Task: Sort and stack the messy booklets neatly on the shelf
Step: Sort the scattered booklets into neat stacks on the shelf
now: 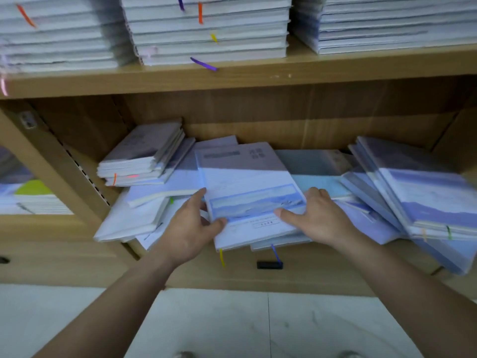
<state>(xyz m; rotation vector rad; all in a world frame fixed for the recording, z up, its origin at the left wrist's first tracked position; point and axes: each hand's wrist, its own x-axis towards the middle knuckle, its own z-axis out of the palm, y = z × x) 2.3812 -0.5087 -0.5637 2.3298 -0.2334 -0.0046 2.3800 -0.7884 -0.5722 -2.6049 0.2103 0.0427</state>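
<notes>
On the lower shelf (320, 264) the messy booklets (134, 220) sprawl; the top booklet (247, 182) lies mid-heap, its long axis pointing back into the shelf. The left hand (188, 228) and right hand (320, 215) flank it equally near, each grip closed on a long edge, thumbs on the cover.

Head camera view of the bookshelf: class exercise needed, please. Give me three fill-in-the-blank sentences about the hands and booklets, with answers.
1. The left hand and right hand grip one booklet from ____ sides.
2. The shelf board above that booklet carries ____ neat stacks.
3. The ribbon hanging at the booklet's near left corner is ____.

Missing words: opposite; three; yellow.
</notes>
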